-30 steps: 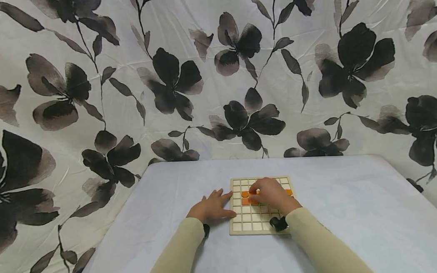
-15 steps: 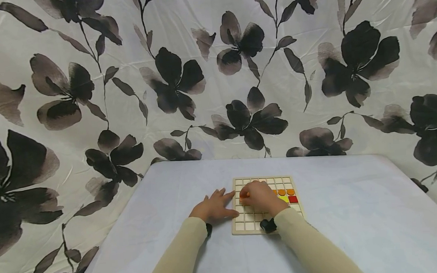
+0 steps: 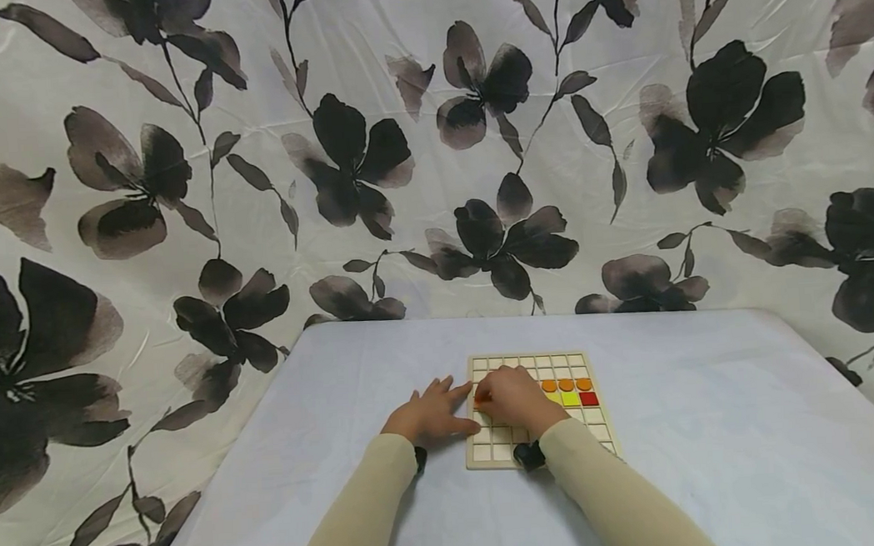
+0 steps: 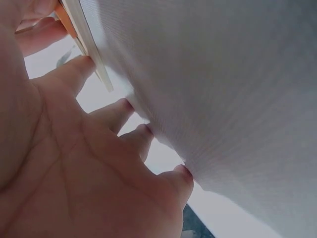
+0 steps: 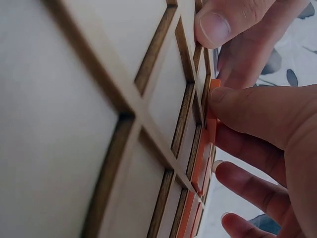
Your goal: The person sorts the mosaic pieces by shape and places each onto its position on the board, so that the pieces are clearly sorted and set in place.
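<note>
A light wooden grid board [image 3: 493,453] lies on the white table. My right hand [image 3: 520,400] is over its left part, thumb and index finger pinching an orange square tile [image 5: 213,111] at the grid cells. Beside that tile, more orange tiles [image 5: 200,161] sit in cells in the right wrist view. Right of the hand are round orange pieces [image 3: 566,384], with a yellow square [image 3: 570,398] and a red square [image 3: 588,398] below them. My left hand [image 3: 431,414] rests with spread fingers at the board's left edge, index finger and thumb on the frame.
The white table [image 3: 718,439] extends around the board on all sides. Behind it hangs a cloth [image 3: 392,25] with dark flowers. A small black wrist camera [image 3: 529,456] overlaps the board's front edge.
My right hand has moved left across the board, covering the orange pieces at the left and uncovering the yellow and red squares at the right. The left hand stays at the board's edge.
</note>
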Available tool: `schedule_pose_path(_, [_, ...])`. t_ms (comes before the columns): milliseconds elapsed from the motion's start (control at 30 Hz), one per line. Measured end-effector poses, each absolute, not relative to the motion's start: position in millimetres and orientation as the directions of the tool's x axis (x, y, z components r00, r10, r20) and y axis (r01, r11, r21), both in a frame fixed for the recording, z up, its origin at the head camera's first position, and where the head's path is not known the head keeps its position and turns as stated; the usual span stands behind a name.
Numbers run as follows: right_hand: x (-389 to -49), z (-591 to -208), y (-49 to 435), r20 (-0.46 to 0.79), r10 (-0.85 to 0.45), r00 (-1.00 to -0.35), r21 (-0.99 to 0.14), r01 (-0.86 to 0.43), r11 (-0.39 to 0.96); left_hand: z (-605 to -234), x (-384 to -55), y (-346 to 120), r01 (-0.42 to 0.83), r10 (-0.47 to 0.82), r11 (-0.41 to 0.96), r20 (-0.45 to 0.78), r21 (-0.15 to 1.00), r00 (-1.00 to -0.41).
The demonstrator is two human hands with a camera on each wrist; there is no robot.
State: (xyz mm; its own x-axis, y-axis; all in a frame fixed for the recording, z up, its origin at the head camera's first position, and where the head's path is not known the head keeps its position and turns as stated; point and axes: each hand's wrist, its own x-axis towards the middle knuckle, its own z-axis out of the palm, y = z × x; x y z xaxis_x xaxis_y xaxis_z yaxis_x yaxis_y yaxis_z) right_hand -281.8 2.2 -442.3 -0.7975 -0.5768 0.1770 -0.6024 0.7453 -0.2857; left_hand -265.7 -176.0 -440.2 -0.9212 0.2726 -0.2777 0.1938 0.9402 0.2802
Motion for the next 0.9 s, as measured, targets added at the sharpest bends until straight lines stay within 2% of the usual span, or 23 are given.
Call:
schedule_pose_path(267, [-281.5,-439.7,1.4,0.154,-0.574,-0.804,-0.268,-0.593,0.759,-438.8,-264.5,-175.2,0.189,0.270,0.940,-0.281,0.284,-0.921])
schedule_pose_path(900, [-283.4,-437.6,1.4,0.114,-0.551,-0.827,-0.339,-0.554,0.760,-442.1,-266.5,-175.7,0.180,0.258,0.942,-0.269,0.285,-0.928])
